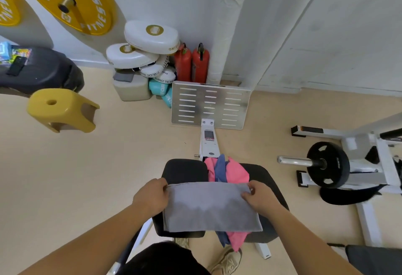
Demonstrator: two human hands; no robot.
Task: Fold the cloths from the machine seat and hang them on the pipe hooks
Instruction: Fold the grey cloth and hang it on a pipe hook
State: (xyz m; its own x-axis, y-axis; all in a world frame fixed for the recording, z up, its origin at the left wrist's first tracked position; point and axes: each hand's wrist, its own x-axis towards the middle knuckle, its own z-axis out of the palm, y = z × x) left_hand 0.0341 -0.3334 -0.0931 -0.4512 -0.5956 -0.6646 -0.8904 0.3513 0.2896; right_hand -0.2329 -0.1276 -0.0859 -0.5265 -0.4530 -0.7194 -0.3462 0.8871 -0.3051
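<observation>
Grey cloth [210,206]: flat on black machine seat [185,170], over pink cloth [237,171] and blue cloth [220,169].
Left hand [150,196]: pinching its 10 o'clock corner.
Right hand [260,196]: pinching its 2 o'clock corner.

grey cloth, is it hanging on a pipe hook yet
No, the grey cloth lies flat on the black machine seat, with the left hand and right hand gripping its far corners.

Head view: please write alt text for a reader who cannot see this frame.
Seen from above, a person's left hand and right hand pinch the far corners of a grey cloth spread over a black machine seat. Pink cloths and a blue cloth lie bunched beneath it. On the beige floor beyond stand a metal footplate, a yellow stool and red extinguishers.
</observation>
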